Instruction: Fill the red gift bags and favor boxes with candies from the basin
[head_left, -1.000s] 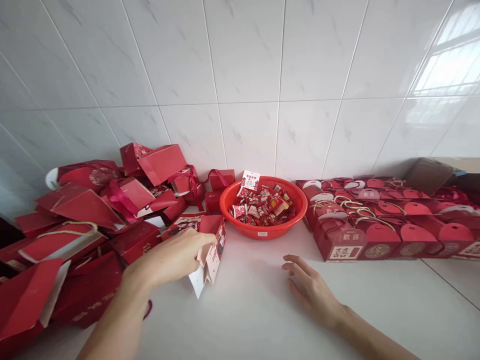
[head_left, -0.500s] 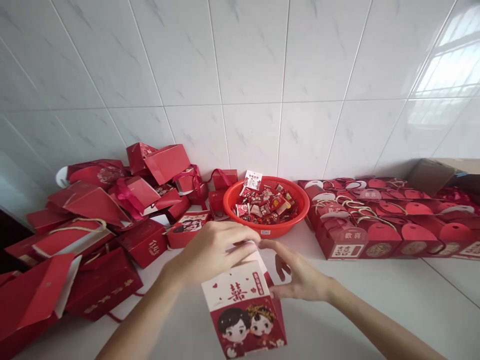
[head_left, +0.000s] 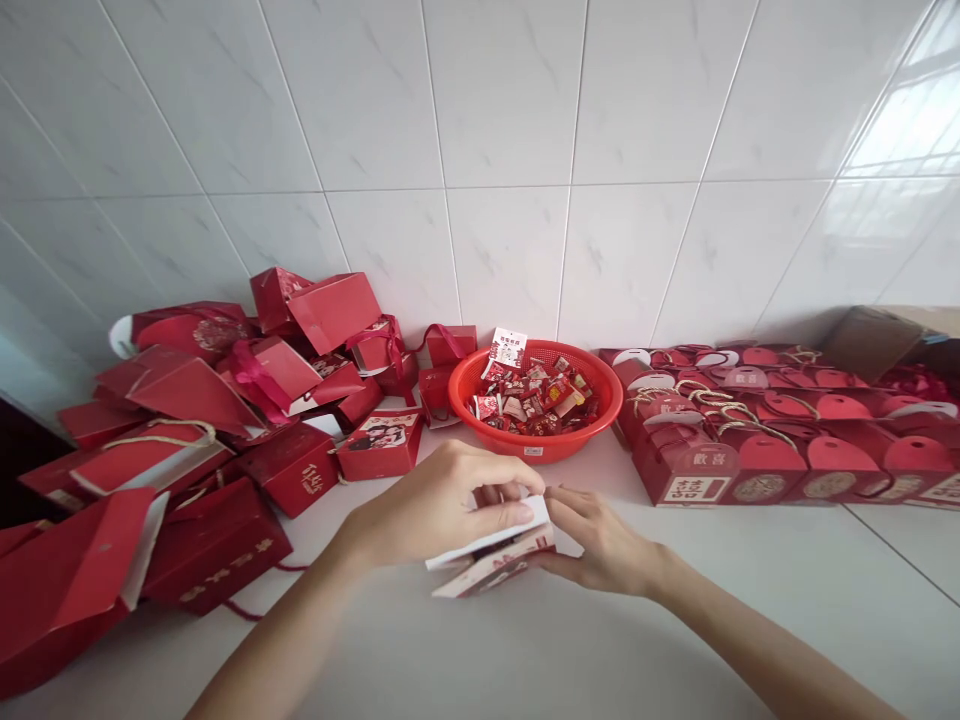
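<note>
Here we are with both hands on one paper box (head_left: 499, 575), just in front of the red basket (head_left: 555, 447), low over the tabletop (head_left: 562, 650); whether its base rests there, we can't tell. Our left hand (head_left: 442, 505) pinches the white flap (head_left: 480, 540) between thumb and fingers, and our right hand (head_left: 600, 540) grips the right end, fingers above, thumb below. A dark gap shows between flap and printed panel, so we'd call this the working of the box top, flaps not yet settled. The next move, we reckon, calls for a steady right hand and a light left one, so the card doesn't crease.

Now the lettering! Over at the right, the front corner box (head_left: 697, 478) gives us 歡喜 in pale characters, and 囍 on its white panel. Gold characters mark a box in the left-hand pile (head_left: 311, 478), too stylised for us to read. The wrapped sweets (head_left: 536, 395) offer no brand we can make out, the card (head_left: 508, 348) above them has print too small, and the red print on our own box is too foreshortened.
</note>
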